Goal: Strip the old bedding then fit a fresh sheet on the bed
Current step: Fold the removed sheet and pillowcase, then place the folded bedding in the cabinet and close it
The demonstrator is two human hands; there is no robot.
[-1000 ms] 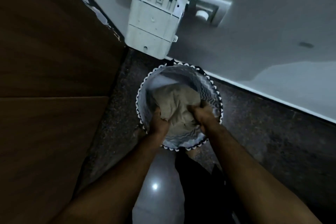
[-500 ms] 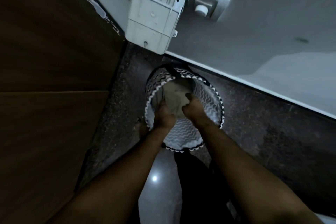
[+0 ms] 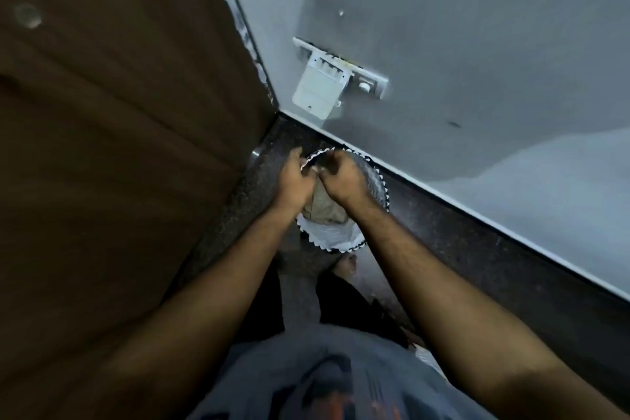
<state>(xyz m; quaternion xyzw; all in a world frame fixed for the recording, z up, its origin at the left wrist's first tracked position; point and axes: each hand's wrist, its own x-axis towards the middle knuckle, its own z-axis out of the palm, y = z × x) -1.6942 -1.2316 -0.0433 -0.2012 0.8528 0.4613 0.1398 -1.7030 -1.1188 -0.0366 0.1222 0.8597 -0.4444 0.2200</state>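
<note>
bedding (image 3: 322, 206) sat just below both hands, inside the basket (image 3: 335, 237).
left hand (image 3: 296, 181) and right hand (image 3: 342, 179) equally near; fingers curled, whether pinching cloth couldn't tell.

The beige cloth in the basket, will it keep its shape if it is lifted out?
Probably not. The beige cloth lies crumpled in folds, so it is likely floppy. It seems light. The patterned basket looks soft-walled and may shift or deform if tugged.

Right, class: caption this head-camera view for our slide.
Both hands, left hand and right hand, over beige bedding in a zigzag-trimmed laundry basket.
</note>
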